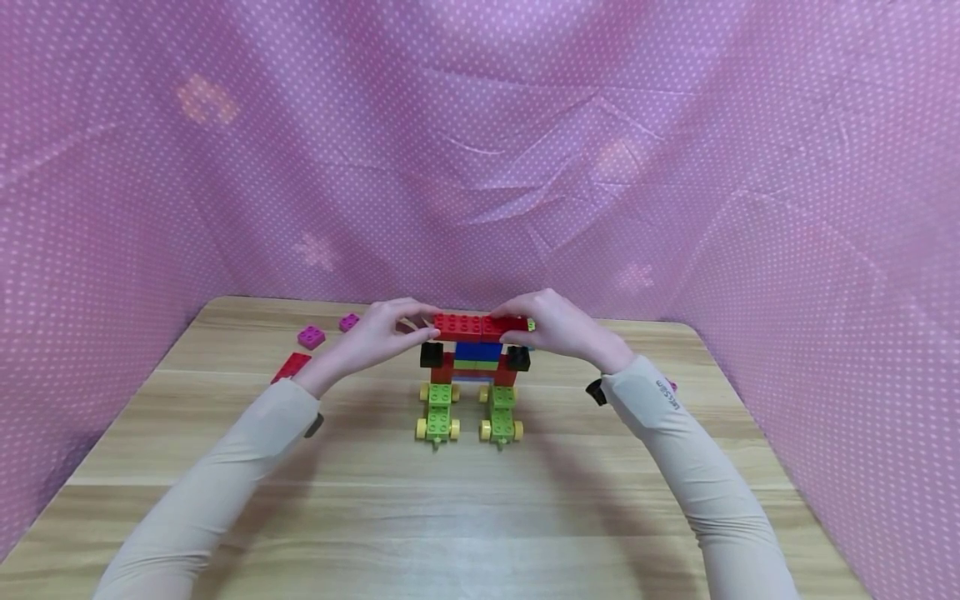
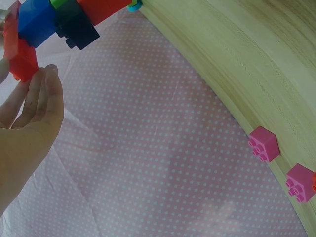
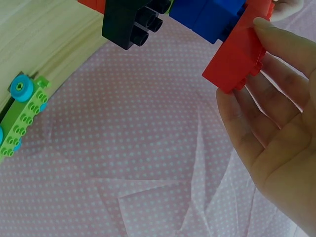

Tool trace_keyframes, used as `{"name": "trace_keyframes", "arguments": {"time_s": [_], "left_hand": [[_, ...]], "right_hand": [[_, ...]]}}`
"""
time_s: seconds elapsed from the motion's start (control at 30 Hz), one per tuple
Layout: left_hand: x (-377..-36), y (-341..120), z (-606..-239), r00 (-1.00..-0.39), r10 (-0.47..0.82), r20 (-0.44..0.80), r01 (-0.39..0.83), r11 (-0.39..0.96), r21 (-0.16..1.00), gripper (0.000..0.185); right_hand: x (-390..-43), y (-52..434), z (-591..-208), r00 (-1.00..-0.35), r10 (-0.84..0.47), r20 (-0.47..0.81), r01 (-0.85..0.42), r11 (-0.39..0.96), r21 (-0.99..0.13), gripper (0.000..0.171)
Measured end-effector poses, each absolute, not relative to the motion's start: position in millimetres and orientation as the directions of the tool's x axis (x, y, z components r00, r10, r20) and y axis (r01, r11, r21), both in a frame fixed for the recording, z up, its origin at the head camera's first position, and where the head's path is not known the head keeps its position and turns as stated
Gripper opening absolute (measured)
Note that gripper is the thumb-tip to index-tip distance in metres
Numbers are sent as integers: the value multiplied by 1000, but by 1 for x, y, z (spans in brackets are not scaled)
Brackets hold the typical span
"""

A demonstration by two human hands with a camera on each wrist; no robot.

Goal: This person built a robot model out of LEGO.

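Two red bricks [image 1: 457,323] lie end to end across the top of a block build. My left hand [image 1: 375,333] pinches the left end of this row, thumb in front and fingers behind. At the other end my right hand [image 1: 558,327] grips the right-hand red brick [image 3: 237,52] between thumb and fingers. Directly beneath are blue bricks [image 1: 478,351] over a green layer. A black brick [image 1: 431,355] juts out on the left side and another black brick [image 1: 518,358] on the right. Red supports stand on two lime-green wheeled bases [image 1: 438,414] with yellow wheels.
On the table [image 1: 465,525], left of the build, are two pink bricks [image 1: 311,337] and a red brick [image 1: 290,367]. A green wheeled base [image 3: 22,118] with blue wheels lies behind, mostly hidden by my right hand in the head view. Dotted pink cloth [image 1: 480,150] hangs around the table.
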State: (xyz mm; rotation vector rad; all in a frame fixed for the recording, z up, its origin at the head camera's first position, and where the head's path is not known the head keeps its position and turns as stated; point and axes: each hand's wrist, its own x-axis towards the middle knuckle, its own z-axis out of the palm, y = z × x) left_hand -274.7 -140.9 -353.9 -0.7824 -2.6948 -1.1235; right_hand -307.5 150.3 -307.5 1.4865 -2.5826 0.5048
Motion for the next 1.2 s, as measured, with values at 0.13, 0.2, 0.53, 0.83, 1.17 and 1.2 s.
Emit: {"name": "trace_keyframes", "arguments": {"time_s": [0.13,0.2,0.53,0.83,1.17,1.2], "left_hand": [[-274,-141,-353,-859,416,297,504,590,630,36],[-274,-141,-353,-860,415,296,502,590,632,36],[-274,-142,-351,-861,417,291,500,592,632,36],[-274,-141,-352,-856,423,296,508,585,632,36],[-273,-142,-351,-851,431,300,515,578,632,36],[-273,-142,-351,-850,432,301,518,578,631,36]], "right_hand": [[-307,150,-308,-502,-820,275,-863,454,-221,32],[-307,150,-308,-501,-819,280,-864,452,-222,32],[-308,150,-311,-489,-815,312,-872,444,-205,30],[-309,150,-310,-492,-826,274,-868,441,-229,30],[-313,151,-308,-493,-832,253,-864,435,-254,31],[-313,151,-308,-495,-832,252,-863,436,-255,31]]}}
